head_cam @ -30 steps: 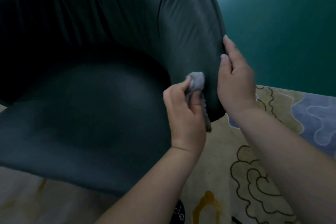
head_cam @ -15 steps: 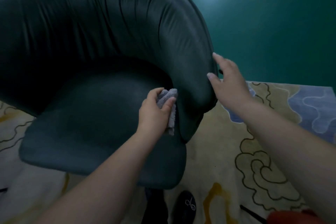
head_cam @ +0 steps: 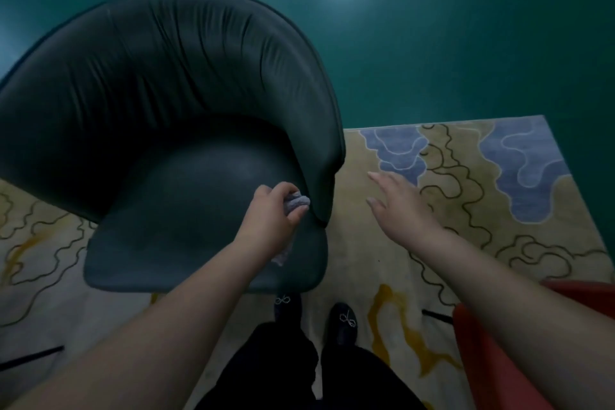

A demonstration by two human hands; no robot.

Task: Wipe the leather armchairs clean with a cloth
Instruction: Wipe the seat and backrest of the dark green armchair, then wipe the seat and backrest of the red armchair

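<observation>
A dark green leather armchair [head_cam: 159, 103] with a curved, wrinkled back fills the left half of the view. My left hand [head_cam: 271, 215] grips a bunched grey cloth [head_cam: 297, 201] against the seat's right side, just inside the front end of the right arm. A tail of the cloth hangs below my wrist. My right hand [head_cam: 397, 201] hovers over the rug to the right of the chair, fingers straight and spread, touching nothing.
A patterned beige, blue and yellow rug [head_cam: 466, 176] lies under the chair on a dark green floor [head_cam: 432, 43]. A red seat edge [head_cam: 492, 343] shows at the lower right. My black shoes [head_cam: 346, 323] stand in front of the chair.
My right hand let go of the chair's arm and now hangs off to its right. The left hand slid the cloth down toward the seat. The view pulled back and up.
</observation>
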